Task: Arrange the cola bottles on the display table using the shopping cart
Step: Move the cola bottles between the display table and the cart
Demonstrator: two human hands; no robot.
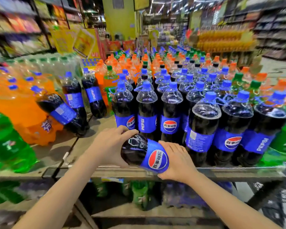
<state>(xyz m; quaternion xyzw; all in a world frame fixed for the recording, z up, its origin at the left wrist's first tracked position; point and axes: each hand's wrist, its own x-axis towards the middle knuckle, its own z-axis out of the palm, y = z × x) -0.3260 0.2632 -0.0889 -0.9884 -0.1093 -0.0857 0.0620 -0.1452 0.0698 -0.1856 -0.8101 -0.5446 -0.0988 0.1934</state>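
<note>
Now both hands, left hand (111, 142) and right hand (175, 160), grip the tilted Pepsi bottle (144, 153); stand it upright beside the front row (147, 111), label outward.

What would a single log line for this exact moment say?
left hand: grips cola bottle | right hand: supports label end | bottle: tilted over display table front edge | standing cola row: behind

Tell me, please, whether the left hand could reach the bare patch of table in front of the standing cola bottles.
Probably yes: the bare patch lies just beyond the left hand with nothing between, though both hands grip a tilted cola bottle, so that bottle would travel along.
</note>
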